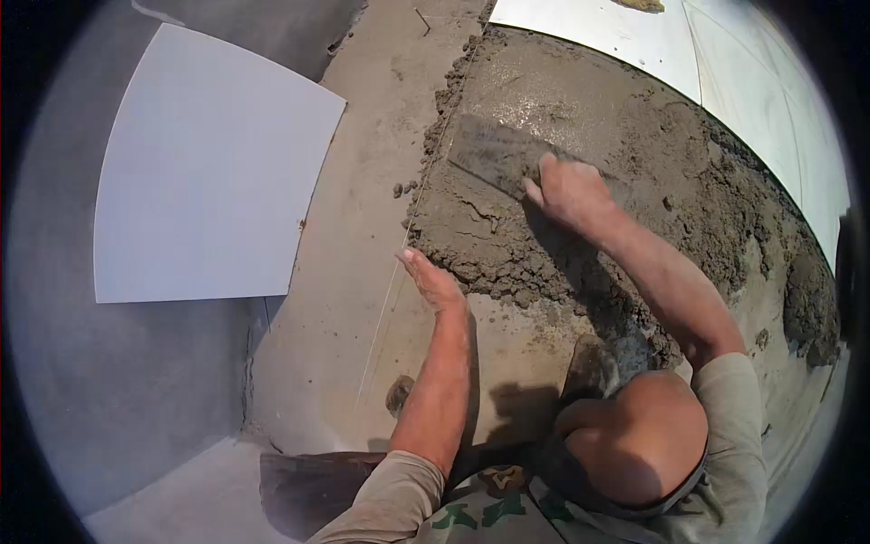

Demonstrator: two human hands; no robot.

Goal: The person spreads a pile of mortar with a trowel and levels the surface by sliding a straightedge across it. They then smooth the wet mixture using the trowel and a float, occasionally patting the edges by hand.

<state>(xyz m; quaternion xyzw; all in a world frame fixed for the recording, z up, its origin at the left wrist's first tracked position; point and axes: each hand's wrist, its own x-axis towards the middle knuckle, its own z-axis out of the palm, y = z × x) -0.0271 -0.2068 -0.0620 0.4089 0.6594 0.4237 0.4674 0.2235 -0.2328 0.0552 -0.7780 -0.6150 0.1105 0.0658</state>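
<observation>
My right hand [575,192] is closed on the handle of a long, flat plastering trowel [489,154]. The grey, mortar-smeared blade lies over a bed of wet mortar [566,95]; the surface around and above it looks smooth and shiny. Nearer to me the bed ends in a crumbly, lumpy edge. My left hand [433,283] is at the lower left corner of this bed, fingers stretched out beside the mortar and right at a thin string line [374,338]. Nothing shows in it. The string runs up along the bed's left border.
A large white tile [217,172] leans at the left by the grey wall [54,363]. Pale laid tiles [598,36] border the mortar at the upper right. A nail [422,20] stands at the top. A mortar clump [399,395] lies near my left forearm, and my bent knee is below.
</observation>
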